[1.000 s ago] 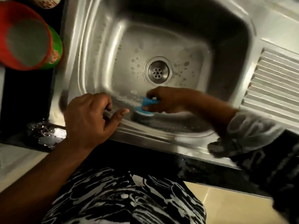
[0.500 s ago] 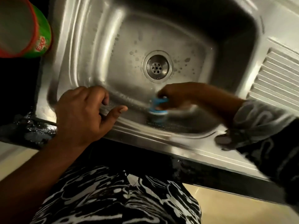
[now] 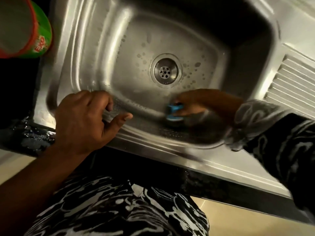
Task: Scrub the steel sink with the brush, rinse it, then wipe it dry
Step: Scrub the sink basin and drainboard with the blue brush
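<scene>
The right hand (image 3: 191,103) is curling its fingers round the brush (image 3: 173,113), scrubbing the sink's (image 3: 76,48) near wall, the drain (image 3: 165,71) lying just beyond.

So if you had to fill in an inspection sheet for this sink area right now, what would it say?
Surface: steel sink, droplets around the drain; ribbed drainboard on the right.
Job's things: blue brush against the basin's near wall; no wiping cloth seen.
Clutter: green and red container beside the sink, upper left.
Hands: right hand grips the brush; left hand rests on the near rim, fingers curled, holding nothing.
Cables: nothing seen.
Surroundings: dark wet countertop, pale floor below.
</scene>
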